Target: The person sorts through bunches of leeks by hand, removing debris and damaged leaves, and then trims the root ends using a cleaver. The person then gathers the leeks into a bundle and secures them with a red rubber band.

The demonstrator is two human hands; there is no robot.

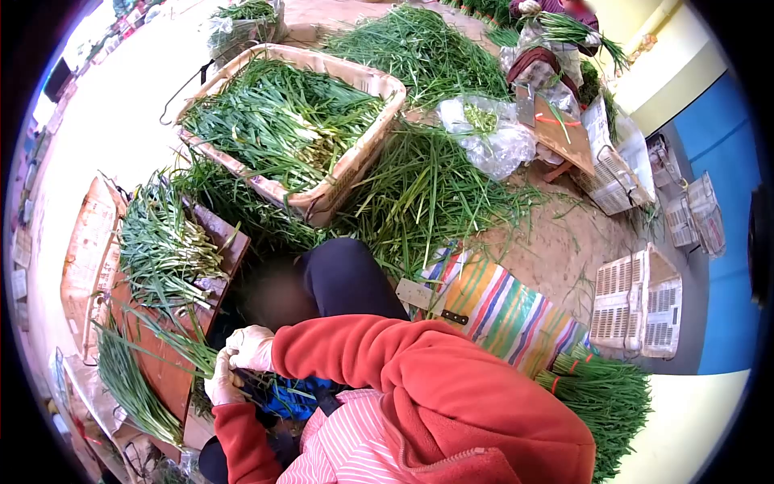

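My left hand (222, 383), in a pale glove, is closed on a small bunch of green stalks (189, 345) whose long leaves point up and left. Touching it from above, my right hand (251, 348), also gloved, has its fingers bent together at the same bunch; what it pinches is too small to make out. Beside the hands stands a reddish-brown board (153, 355). On its upper part lies a pile of stalks with pale ends (173, 246), and a longer green bundle (133, 387) rests along its lower left side.
A large crate (387, 85) heaped with greens stands above my knee (347, 278). Loose greens (427, 185) cover the floor beside it. A cleaver (431, 301) lies near a striped sheet (500, 302). Tied bundles (601, 403) are at lower right. A co-worker's hand (530, 6) shows at the top.
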